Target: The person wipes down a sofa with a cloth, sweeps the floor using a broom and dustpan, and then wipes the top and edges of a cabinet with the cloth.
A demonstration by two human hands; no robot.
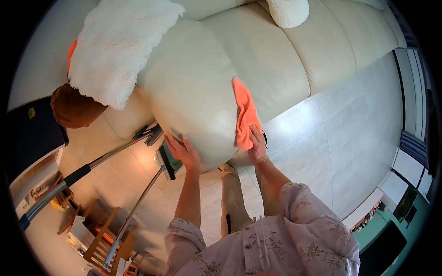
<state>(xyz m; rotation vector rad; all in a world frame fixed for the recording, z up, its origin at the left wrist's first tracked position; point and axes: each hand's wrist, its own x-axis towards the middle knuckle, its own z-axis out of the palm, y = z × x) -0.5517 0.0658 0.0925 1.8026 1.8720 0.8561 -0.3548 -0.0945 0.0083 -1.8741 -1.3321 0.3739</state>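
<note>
An orange cloth (247,110) lies draped on the side of the cream sofa (193,73), its upper end narrowing to a point. My right hand (257,143) grips the cloth's lower end at the sofa's front edge. Against the near end of the sofa, my left hand (184,154) rests with its fingers stretched out and nothing held in it. Just left of that hand stands a squeegee-like head (165,161) on a long pole.
A white fluffy throw (124,43) covers the sofa's left part, beside a brown cushion (76,108). A long-handled floor tool (87,169) leans at left. Wooden chairs (103,239) stand at lower left. Pale tiled floor (345,133) runs along the right.
</note>
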